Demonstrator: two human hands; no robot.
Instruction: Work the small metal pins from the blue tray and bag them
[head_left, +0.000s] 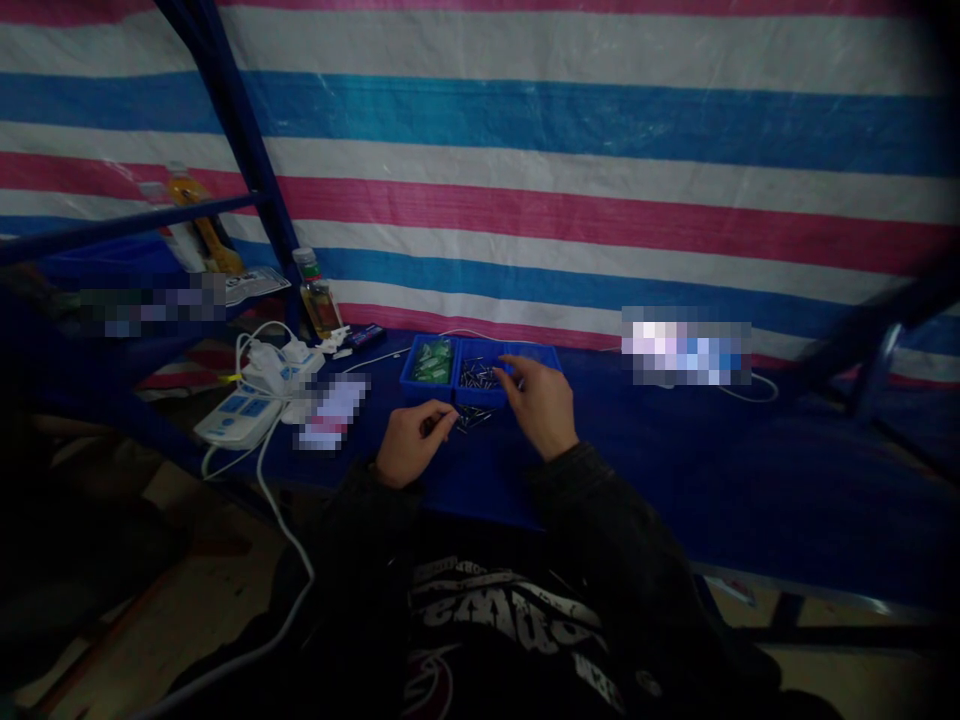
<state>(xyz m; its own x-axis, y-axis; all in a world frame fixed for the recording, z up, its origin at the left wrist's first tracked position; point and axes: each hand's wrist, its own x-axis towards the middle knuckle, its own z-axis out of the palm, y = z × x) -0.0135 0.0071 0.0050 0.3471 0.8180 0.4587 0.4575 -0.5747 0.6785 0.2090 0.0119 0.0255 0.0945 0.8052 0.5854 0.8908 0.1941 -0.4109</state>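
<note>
My left hand (412, 440) is closed in a pinch, thumb against forefinger, low over the blue table. Whatever its fingertips hold is too small to make out. Just right of them lies a small pile of thin dark metal pins (474, 418), perhaps screws or rivets. Over a blue bin (480, 398), my right hand (544, 400) has its thumb and forefinger brought close together; a tiny piece between them cannot be made out. More metal pieces (477, 373) fill that bin's left part, while the right part is partly hidden by the hand. A second blue bin (405, 383) holds green plastic packets (433, 362).
To the left are a phone (334, 412), a white power strip (236, 415) with plugs and cables, and a bottle (321, 300). A lit, blurred device (686, 347) stands at the back right. Blue frame posts (262, 170) and a striped sheet (562, 130) bound the table.
</note>
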